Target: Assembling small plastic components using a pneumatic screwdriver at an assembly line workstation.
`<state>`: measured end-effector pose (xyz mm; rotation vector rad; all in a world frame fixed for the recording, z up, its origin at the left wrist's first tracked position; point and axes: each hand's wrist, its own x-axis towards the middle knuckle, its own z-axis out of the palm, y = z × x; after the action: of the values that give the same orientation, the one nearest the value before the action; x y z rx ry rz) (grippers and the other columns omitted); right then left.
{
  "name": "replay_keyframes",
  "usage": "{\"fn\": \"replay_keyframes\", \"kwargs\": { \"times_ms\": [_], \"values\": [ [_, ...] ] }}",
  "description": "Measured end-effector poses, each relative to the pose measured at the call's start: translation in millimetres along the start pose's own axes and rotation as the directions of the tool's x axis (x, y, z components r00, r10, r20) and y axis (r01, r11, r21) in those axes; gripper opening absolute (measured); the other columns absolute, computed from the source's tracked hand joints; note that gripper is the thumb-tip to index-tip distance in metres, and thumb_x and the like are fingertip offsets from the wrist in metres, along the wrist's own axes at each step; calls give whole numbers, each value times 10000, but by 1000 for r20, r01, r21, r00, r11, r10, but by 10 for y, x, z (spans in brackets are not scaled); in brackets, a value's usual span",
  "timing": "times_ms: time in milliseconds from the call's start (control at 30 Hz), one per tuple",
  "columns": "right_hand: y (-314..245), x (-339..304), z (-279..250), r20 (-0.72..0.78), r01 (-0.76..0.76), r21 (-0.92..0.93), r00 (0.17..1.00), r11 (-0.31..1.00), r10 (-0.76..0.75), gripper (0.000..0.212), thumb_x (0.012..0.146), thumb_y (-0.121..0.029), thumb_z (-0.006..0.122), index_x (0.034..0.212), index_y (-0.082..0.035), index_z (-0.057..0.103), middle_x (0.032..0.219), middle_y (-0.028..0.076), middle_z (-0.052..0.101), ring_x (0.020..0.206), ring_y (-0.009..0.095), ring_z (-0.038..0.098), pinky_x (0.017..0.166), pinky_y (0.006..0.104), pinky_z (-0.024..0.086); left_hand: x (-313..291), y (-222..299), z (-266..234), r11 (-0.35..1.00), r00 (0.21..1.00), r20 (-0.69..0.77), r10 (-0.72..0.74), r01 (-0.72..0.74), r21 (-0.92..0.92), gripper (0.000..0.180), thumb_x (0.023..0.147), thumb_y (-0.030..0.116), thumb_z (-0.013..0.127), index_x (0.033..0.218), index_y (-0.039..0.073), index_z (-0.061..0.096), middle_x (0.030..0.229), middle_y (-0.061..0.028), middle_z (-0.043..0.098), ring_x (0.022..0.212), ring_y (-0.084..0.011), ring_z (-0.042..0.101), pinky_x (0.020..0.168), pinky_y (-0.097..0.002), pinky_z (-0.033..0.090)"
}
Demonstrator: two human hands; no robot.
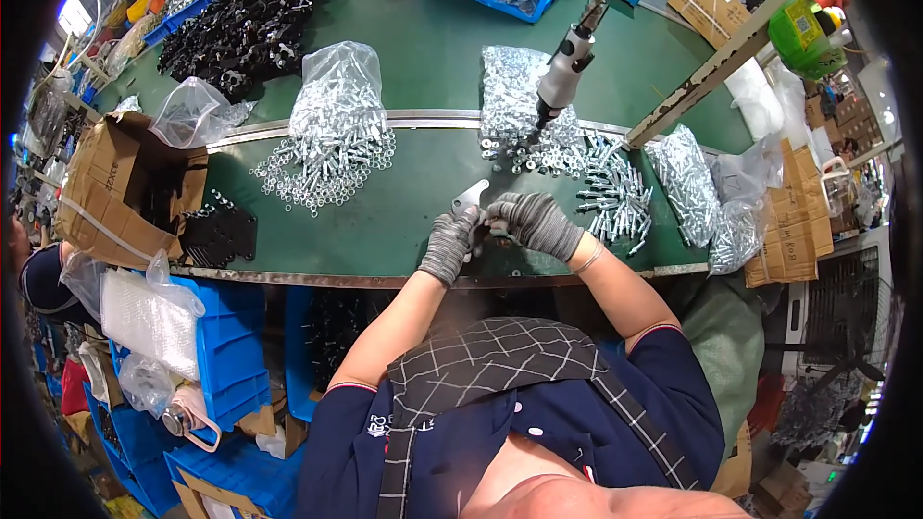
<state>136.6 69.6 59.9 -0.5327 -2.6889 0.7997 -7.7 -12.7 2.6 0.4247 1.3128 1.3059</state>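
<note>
My left hand [448, 244], in a grey striped work glove, is closed around a small silver metal plate [472, 196] with a rounded end. Part of the plate, and a darker piece below it, are hidden by the fingers. My right hand [535, 223], gloved alike, meets the left at the plate with its fingers pinched together. What those fingertips hold is too small and covered to tell. Above both hands hangs a grey and white power screwdriver [561, 77], its bit pointing down. Beyond the hands lie nuts and washers [534, 158], spilling from a clear bag [519, 86].
Loose bolts [615, 194] lie right of my hands; a bagful of bolts [685, 187] is farther right. Left are a bag of metal pins [336, 101], rings [308, 187], black plates [219, 233] and a cardboard box [115, 187]. A metal rail [433, 119] crosses the green table.
</note>
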Motion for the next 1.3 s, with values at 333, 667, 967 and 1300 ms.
{"fn": "replay_keyframes", "kwargs": {
  "times_ms": [333,667,967,1300],
  "values": [
    [-28,98,-90,200,340,-392,939,855,-281,208,740,-144,593,934,-72,566,769,94,567,682,265,604,535,367,471,99,-88,-85,997,996,72,-57,53,50,237,868,275,560,847,41,595,635,-33,596,426,-115,512,341,-226,369],
    [19,105,36,193,173,-472,977,864,-91,203,844,-271,501,882,-86,573,736,96,581,673,264,611,540,387,465,79,-68,-50,996,994,66,-83,81,24,211,871,263,557,836,57,588,616,-34,593,407,-113,504,324,-227,346],
    [-102,115,-149,138,-75,-548,974,833,179,273,834,-354,537,863,-85,573,741,91,579,668,272,587,566,377,456,-8,12,-20,998,996,65,-60,60,2,274,894,292,513,788,46,573,557,-62,574,363,-131,481,305,-246,324],
    [1113,614,-1164,-413,220,773,886,596,209,552,695,-137,749,1146,-51,443,1076,79,575,890,159,571,759,284,470,-75,105,-4,999,989,143,-38,38,-3,249,910,245,472,834,31,573,631,-103,631,360,-125,479,302,-234,305]
  ]
}}
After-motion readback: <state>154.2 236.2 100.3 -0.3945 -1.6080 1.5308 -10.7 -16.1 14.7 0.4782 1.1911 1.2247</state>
